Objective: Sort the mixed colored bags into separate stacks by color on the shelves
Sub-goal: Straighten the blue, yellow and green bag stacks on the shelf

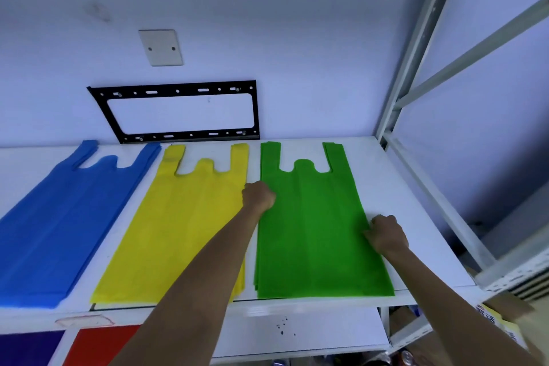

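A white shelf (416,217) runs along a pale blue wall, and three stacks of bags lie flat on it, side by side. Nearest, under the shelf's front edge, a lower level shows a purple bag (26,348) at the far left with a red bag (101,345) just beside it. Two bare arms reach up from the bottom of the view onto the green bags (312,232), the stack on the right. The right hand (387,233) sits on the right edge of the green stack with its fingers curled, and seems to pinch that edge. The left hand (258,197) sits farther back on the left edge of the same stack, where it nearly meets the yellow bags (184,223). Its fingers are curled into a fist, but whether they pinch the edge cannot be told. The yellow stack is in the middle, and the blue bags (59,217) lie on the left. All the handles point to the wall. On the wall behind, a black metal frame (178,111) hangs, with a small white plate (160,47) above it. A grey metal rack (430,68) stands at the right.
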The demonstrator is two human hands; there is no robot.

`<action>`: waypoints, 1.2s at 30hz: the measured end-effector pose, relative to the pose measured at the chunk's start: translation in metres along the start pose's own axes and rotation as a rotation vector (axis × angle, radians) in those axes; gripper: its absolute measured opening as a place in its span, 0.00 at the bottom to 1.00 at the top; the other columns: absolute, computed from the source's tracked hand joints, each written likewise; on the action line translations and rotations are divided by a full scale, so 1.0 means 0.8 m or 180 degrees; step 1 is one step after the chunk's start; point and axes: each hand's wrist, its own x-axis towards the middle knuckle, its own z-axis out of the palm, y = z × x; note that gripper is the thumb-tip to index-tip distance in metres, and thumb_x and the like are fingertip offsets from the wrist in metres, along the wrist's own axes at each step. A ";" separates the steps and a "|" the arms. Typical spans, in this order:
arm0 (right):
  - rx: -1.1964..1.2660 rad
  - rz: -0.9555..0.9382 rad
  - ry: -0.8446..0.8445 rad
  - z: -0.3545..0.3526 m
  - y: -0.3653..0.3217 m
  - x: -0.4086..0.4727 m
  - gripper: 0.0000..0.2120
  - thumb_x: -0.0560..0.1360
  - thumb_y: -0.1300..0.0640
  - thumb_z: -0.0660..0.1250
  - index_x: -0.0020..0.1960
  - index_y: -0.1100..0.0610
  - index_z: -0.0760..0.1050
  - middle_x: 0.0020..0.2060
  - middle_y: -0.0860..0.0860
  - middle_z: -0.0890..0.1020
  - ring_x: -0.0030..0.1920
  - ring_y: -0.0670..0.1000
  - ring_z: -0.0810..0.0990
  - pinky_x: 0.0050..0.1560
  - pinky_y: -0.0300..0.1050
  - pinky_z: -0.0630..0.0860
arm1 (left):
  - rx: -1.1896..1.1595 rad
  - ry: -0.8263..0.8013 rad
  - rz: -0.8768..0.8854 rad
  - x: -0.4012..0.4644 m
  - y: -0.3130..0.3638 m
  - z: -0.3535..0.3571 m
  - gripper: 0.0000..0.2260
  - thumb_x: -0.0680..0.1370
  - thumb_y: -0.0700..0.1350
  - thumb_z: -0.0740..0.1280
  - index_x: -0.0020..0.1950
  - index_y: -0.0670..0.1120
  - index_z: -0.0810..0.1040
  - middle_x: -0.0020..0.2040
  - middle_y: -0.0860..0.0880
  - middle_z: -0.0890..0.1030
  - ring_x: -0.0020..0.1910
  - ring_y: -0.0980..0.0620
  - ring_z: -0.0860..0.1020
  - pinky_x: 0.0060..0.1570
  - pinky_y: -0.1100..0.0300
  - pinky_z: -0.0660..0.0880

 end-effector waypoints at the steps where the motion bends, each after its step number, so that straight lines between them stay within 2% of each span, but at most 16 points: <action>1: 0.0018 -0.0067 -0.0019 0.000 0.001 0.002 0.12 0.75 0.59 0.61 0.55 0.65 0.75 0.56 0.61 0.74 0.53 0.61 0.78 0.50 0.50 0.76 | -0.0087 -0.0050 -0.0026 -0.001 0.001 0.001 0.11 0.78 0.42 0.60 0.53 0.36 0.78 0.56 0.39 0.80 0.56 0.42 0.79 0.48 0.54 0.77; 2: 0.0037 -0.0145 -0.0050 0.001 0.000 0.004 0.12 0.75 0.60 0.61 0.55 0.64 0.75 0.55 0.62 0.76 0.52 0.61 0.79 0.50 0.49 0.76 | -0.0178 -0.0113 -0.0013 0.000 0.001 0.001 0.11 0.78 0.42 0.61 0.51 0.36 0.78 0.52 0.41 0.80 0.52 0.44 0.80 0.44 0.56 0.76; 4: 0.0049 -0.0242 -0.0121 -0.002 -0.002 0.006 0.13 0.75 0.60 0.61 0.56 0.63 0.76 0.55 0.61 0.78 0.53 0.60 0.79 0.50 0.48 0.76 | -0.0296 -0.0173 0.0029 -0.002 0.001 -0.004 0.10 0.78 0.43 0.61 0.40 0.40 0.73 0.40 0.46 0.76 0.37 0.50 0.76 0.34 0.58 0.71; 6: 0.0057 -0.0242 -0.0085 -0.011 -0.005 0.001 0.16 0.76 0.58 0.61 0.61 0.63 0.75 0.58 0.60 0.78 0.56 0.59 0.79 0.53 0.48 0.75 | -0.0339 -0.0077 0.0084 -0.003 -0.006 -0.018 0.15 0.78 0.44 0.62 0.33 0.44 0.66 0.33 0.49 0.69 0.32 0.52 0.70 0.28 0.60 0.63; 8: -0.0053 -0.0246 0.0054 -0.022 -0.013 -0.010 0.19 0.76 0.56 0.60 0.65 0.62 0.72 0.60 0.60 0.76 0.58 0.60 0.77 0.55 0.50 0.75 | -0.0214 0.0019 0.0273 -0.012 -0.017 -0.040 0.15 0.79 0.46 0.61 0.34 0.44 0.68 0.35 0.48 0.70 0.41 0.48 0.73 0.34 0.60 0.67; 9: -0.0134 -0.0280 0.0113 -0.026 -0.020 -0.017 0.20 0.77 0.56 0.60 0.66 0.62 0.70 0.61 0.60 0.75 0.59 0.60 0.76 0.57 0.51 0.76 | -0.0099 -0.0012 0.0375 -0.017 -0.024 -0.052 0.12 0.80 0.47 0.61 0.41 0.42 0.74 0.42 0.46 0.76 0.50 0.47 0.75 0.43 0.58 0.70; 10: -0.0226 -0.0339 0.0150 -0.029 -0.029 -0.025 0.19 0.77 0.56 0.60 0.66 0.62 0.70 0.61 0.60 0.74 0.60 0.60 0.76 0.57 0.52 0.76 | 0.0012 0.0020 0.0480 -0.020 -0.036 -0.063 0.13 0.80 0.48 0.60 0.54 0.40 0.77 0.54 0.42 0.79 0.60 0.45 0.74 0.53 0.56 0.71; 11: -0.0324 -0.0415 0.0180 -0.031 -0.039 -0.033 0.18 0.78 0.56 0.59 0.66 0.62 0.70 0.61 0.60 0.74 0.60 0.60 0.75 0.56 0.52 0.75 | 0.0127 0.0088 0.0605 -0.026 -0.046 -0.075 0.18 0.81 0.49 0.59 0.65 0.39 0.75 0.65 0.41 0.76 0.66 0.43 0.72 0.60 0.55 0.69; 12: -0.0422 -0.0503 0.0204 -0.034 -0.050 -0.042 0.17 0.78 0.55 0.59 0.65 0.62 0.71 0.60 0.60 0.74 0.60 0.60 0.75 0.56 0.51 0.75 | 0.0198 0.0158 0.0689 -0.032 -0.055 -0.086 0.20 0.81 0.50 0.59 0.70 0.41 0.71 0.69 0.41 0.73 0.68 0.43 0.70 0.63 0.54 0.68; 17: -0.0550 -0.1077 0.0267 -0.026 -0.128 -0.105 0.19 0.79 0.52 0.59 0.66 0.61 0.72 0.63 0.60 0.74 0.63 0.60 0.74 0.62 0.51 0.73 | 0.0565 0.0350 0.1046 -0.063 -0.132 -0.144 0.19 0.82 0.53 0.55 0.68 0.47 0.74 0.65 0.45 0.77 0.65 0.44 0.74 0.59 0.53 0.71; 20: -0.0443 -0.1309 0.0301 -0.003 -0.182 -0.155 0.20 0.79 0.51 0.60 0.68 0.61 0.71 0.66 0.60 0.73 0.66 0.60 0.72 0.66 0.53 0.71 | 0.0866 0.0443 0.1194 -0.085 -0.194 -0.178 0.19 0.82 0.54 0.54 0.67 0.48 0.75 0.66 0.46 0.77 0.65 0.44 0.74 0.60 0.52 0.72; 30: -0.0346 -0.1414 0.0266 0.107 -0.317 -0.337 0.23 0.79 0.49 0.59 0.71 0.57 0.68 0.72 0.56 0.68 0.71 0.58 0.65 0.67 0.52 0.67 | 0.1201 0.0285 0.1291 -0.163 -0.401 -0.268 0.21 0.82 0.55 0.55 0.69 0.46 0.73 0.67 0.45 0.75 0.66 0.43 0.73 0.61 0.50 0.71; 36: -0.0473 -0.1498 0.0123 0.164 -0.363 -0.432 0.24 0.80 0.49 0.58 0.73 0.56 0.65 0.75 0.56 0.63 0.75 0.56 0.59 0.69 0.50 0.64 | 0.1067 0.0400 0.1211 -0.221 -0.507 -0.301 0.22 0.82 0.55 0.55 0.70 0.45 0.72 0.70 0.46 0.73 0.68 0.45 0.71 0.64 0.49 0.71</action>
